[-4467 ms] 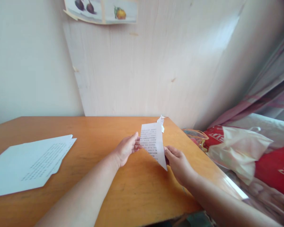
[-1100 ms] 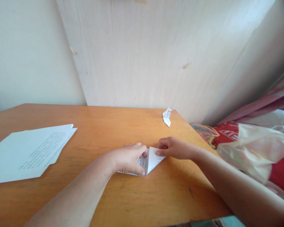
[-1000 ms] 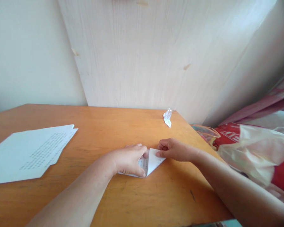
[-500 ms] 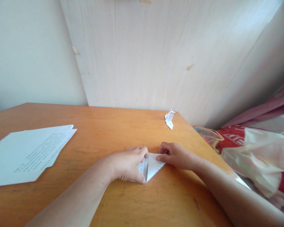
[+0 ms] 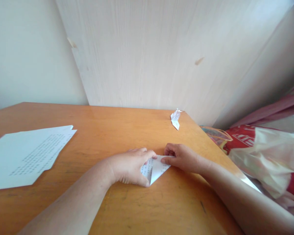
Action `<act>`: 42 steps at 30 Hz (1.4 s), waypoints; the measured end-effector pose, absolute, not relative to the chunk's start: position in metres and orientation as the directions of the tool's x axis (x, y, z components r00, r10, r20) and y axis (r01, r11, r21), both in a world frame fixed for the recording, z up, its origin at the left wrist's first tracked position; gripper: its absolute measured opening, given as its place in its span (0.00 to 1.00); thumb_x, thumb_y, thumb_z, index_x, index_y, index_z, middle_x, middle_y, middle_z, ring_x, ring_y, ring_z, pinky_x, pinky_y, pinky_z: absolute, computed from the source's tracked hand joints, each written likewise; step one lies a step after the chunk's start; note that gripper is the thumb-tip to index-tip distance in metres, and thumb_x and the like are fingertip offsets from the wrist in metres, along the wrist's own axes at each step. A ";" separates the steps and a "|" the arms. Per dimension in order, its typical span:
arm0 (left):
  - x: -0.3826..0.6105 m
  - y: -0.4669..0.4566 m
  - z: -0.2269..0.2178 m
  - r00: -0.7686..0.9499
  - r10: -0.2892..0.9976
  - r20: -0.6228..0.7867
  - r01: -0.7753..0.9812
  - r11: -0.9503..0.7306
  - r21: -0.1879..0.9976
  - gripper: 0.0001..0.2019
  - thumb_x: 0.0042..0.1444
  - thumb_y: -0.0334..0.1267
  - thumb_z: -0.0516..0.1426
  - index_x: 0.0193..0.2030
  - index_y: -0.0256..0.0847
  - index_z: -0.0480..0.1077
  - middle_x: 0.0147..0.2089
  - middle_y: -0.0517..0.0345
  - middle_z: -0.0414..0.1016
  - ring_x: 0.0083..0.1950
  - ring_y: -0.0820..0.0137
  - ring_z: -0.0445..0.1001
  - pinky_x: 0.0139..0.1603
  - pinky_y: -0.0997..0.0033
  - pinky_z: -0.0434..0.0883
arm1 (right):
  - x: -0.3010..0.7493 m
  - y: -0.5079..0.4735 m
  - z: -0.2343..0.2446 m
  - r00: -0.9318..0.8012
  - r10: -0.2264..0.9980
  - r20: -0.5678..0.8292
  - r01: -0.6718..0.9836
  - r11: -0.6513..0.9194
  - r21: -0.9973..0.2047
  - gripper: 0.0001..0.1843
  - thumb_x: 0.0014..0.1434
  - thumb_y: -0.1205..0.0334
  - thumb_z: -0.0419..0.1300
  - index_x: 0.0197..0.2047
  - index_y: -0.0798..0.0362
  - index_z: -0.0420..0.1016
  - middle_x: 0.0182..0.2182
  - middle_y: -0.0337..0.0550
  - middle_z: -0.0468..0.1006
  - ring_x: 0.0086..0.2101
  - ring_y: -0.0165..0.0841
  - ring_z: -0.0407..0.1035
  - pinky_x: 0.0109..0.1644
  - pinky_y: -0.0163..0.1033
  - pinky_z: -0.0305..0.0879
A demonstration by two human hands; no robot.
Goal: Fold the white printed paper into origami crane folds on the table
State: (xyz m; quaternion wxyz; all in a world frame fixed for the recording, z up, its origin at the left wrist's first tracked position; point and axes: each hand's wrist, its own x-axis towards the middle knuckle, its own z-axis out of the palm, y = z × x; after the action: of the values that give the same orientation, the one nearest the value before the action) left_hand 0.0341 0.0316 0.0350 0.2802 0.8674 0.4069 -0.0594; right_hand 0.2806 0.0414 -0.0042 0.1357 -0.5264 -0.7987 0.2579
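A small folded piece of printed paper lies on the wooden table between my hands, with a white triangular flap on its right half. My left hand spans its left part, thumb at the bottom corner and a fingertip at the upper edge, holding it down. Pinched at the flap's right corner, my right hand has its thumb on top and its fingers curled. My left palm hides the paper's left end.
Printed sheets lie at the left of the table. A folded paper bird sits near the far right corner. A pale wooden panel rises behind. Red and cream bags are beyond the right edge.
The view has shifted slightly, so everything sits a little higher. My left index finger has moved along the paper's upper edge toward the right, and the gap between thumb and finger is wider.
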 end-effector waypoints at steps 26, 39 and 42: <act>0.040 0.030 0.036 0.631 0.703 -0.329 0.770 -0.513 0.380 0.34 0.43 0.50 0.61 0.60 0.49 0.61 0.55 0.53 0.70 0.53 0.56 0.70 0.50 0.60 0.68 | 0.284 0.042 -0.008 -0.414 0.909 -0.055 0.769 0.317 -0.555 0.11 0.59 0.52 0.64 0.35 0.50 0.72 0.30 0.40 0.78 0.30 0.33 0.69 0.30 0.36 0.58; 0.037 0.029 0.036 0.685 0.675 -0.272 0.715 -0.554 0.425 0.41 0.44 0.49 0.62 0.67 0.55 0.57 0.59 0.53 0.69 0.57 0.55 0.69 0.57 0.56 0.64 | 0.281 0.039 -0.003 -0.402 0.914 -0.053 0.773 0.308 -0.555 0.11 0.59 0.52 0.64 0.37 0.50 0.74 0.32 0.40 0.79 0.31 0.33 0.70 0.31 0.35 0.57; 0.036 0.027 0.040 0.683 0.669 -0.293 0.720 -0.549 0.423 0.39 0.45 0.48 0.62 0.67 0.58 0.58 0.55 0.54 0.69 0.56 0.54 0.69 0.56 0.56 0.65 | 0.280 0.037 -0.002 -0.386 0.921 -0.049 0.780 0.297 -0.551 0.11 0.59 0.51 0.64 0.37 0.50 0.73 0.33 0.40 0.79 0.32 0.33 0.70 0.31 0.35 0.56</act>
State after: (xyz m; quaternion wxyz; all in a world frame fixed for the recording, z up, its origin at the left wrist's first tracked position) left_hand 0.0360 0.0272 0.0398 0.2628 0.8788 0.3954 -0.0485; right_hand 0.2795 0.0371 -0.0017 0.1398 -0.5362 -0.7932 0.2526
